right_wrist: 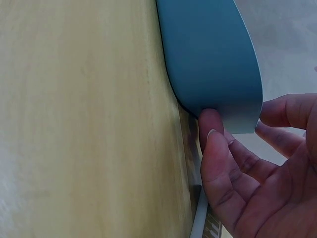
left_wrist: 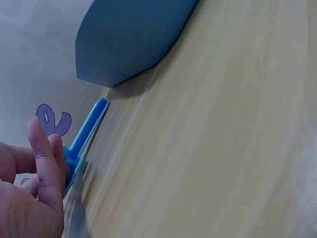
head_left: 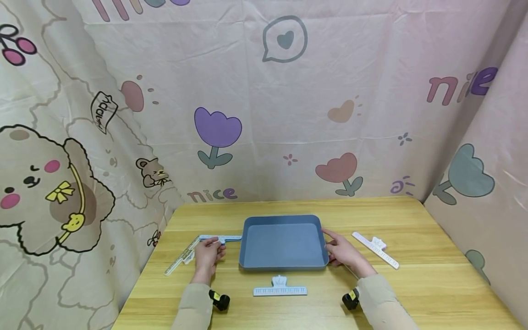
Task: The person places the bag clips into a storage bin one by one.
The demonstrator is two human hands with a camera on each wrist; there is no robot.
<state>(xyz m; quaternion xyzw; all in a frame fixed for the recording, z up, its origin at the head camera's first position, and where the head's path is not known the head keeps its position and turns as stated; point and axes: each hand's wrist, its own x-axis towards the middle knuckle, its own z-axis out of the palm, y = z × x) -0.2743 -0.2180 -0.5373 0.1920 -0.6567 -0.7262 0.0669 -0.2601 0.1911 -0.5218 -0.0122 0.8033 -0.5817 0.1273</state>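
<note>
The left hand [head_left: 207, 255] is at the handle of a blue clip [head_left: 233, 238] on the left part of the tabletop [head_left: 321, 316]. Its fingers hide the contact, so I cannot tell whether they pinch the handle. The right hand [head_left: 341, 250] has its fingers spread apart and touches the outside of a tray [head_left: 284, 247] at its right side, the index finger up at the rim and other fingertips lower on the wall.

There is one tray, blue-grey and rectangular, set around the middle of the tabletop toward the back edge. The blue clip reaches toward its left side; four long-barred clips show plainly in all. A pale clip [head_left: 175, 266] slants along the tabletop's left edge, its far end at the blue clip's left end. A light blue clip [head_left: 279, 291] lies nearer the front edge, just in front of the tray, and a whitish clip [head_left: 373, 247] lies slanted toward the right edge, beyond the right hand. A thin strip [head_left: 353, 272] shows beside the right forearm, mostly hidden; what it is, I cannot tell.

Two beige sleeves [head_left: 194, 305] cover the forearms, with one black device [head_left: 221, 301] at each wrist. Printed cloth [head_left: 371, 50] hangs behind the back edge and at both sides.
</note>
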